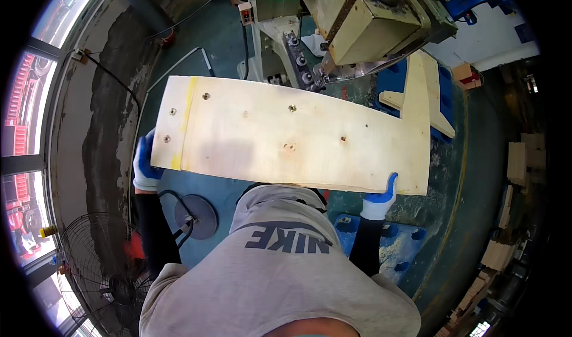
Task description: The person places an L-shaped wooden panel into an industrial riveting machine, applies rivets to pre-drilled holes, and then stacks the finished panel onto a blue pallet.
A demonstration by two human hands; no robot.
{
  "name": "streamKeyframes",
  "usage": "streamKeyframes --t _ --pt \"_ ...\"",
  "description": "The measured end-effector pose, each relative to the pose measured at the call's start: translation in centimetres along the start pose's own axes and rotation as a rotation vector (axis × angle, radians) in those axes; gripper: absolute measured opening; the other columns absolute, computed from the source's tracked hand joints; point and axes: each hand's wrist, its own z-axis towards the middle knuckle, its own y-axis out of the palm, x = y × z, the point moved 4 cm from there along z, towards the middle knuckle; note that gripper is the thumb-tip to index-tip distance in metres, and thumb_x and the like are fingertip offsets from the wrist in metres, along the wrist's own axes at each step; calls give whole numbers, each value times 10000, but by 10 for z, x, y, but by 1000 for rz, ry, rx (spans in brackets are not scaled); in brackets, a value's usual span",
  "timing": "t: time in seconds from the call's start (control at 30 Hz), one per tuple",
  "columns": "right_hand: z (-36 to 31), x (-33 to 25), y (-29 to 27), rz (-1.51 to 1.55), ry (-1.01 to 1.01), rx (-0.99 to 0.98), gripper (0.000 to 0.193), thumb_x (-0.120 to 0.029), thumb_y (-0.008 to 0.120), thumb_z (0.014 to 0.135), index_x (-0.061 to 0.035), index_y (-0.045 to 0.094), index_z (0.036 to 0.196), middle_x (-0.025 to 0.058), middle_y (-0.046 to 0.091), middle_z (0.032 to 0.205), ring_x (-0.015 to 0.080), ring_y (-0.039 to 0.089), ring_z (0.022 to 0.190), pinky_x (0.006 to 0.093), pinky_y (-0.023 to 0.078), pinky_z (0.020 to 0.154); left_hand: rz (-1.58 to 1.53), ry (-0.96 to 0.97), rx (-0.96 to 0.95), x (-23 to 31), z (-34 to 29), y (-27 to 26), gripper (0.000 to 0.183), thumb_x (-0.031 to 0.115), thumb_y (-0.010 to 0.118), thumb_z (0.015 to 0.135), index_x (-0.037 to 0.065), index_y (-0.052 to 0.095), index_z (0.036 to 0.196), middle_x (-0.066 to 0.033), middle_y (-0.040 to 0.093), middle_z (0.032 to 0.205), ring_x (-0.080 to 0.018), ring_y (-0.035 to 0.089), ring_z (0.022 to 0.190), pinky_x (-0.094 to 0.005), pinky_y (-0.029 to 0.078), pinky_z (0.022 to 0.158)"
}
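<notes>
A large pale plywood panel (256, 134) lies across in front of my body, held level. Several small metal inserts and holes dot its face, and a yellow line crosses it near the left end. My left hand (146, 161), in a white and blue glove, is closed on the left end, its fingers partly hidden by the wood. At the near right corner my right hand (380, 201), gloved alike, grips the edge with the thumb on top; its other fingers are hidden underneath. On the right, a narrow arm of wood (417, 87) reaches away and seems continuous with the panel.
Beyond the panel stands a cream-coloured machine (372, 30) with a row of metal fittings (302, 63). More cut wood (440, 99) rests on a blue pallet (390, 78). Another blue pallet (411, 245) lies right of me. A wire fan (101, 265) and round base (196, 217) are left.
</notes>
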Motion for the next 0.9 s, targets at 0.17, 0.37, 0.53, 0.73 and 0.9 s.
streamKeyframes --t 0.17,0.37,0.53,0.73,0.9 --pt "-16 52 43 116 89 4 461 -345 512 1063 -15 517 1385 109 578 1381 231 564 1256 402 470 1058 -460 153 -183 -65 -38 45 1008 721 531 894 114 162 1609 -143 314 1620 -352 379 1450 -550 355 1159" --pt "-7 81 79 158 187 -97 437 -386 542 1038 -59 566 1328 92 636 1295 232 617 1189 405 507 1002 -507 -103 267 -132 0 101 419 331 613 1001 57 575 1315 -94 644 1267 -259 626 1152 -439 513 976" --pt "6 88 92 187 179 -90 353 -316 598 1019 -71 617 1271 40 662 1253 170 638 1137 337 533 939 -441 -75 210 -116 19 103 354 274 592 1022 39 593 1287 -98 655 1248 -246 641 1138 -395 527 956" --pt "31 92 104 188 161 -81 345 -295 613 1007 -76 626 1273 32 660 1248 175 634 1140 337 519 955 -458 -57 185 -106 48 111 333 245 582 1029 25 592 1278 -122 652 1246 -261 641 1145 -398 533 955" --pt "37 98 104 208 190 -55 331 -289 616 1006 -68 629 1253 40 667 1219 179 652 1103 344 538 917 -456 -116 189 -120 51 100 337 230 595 1018 33 588 1291 -123 647 1248 -263 640 1142 -409 535 958"
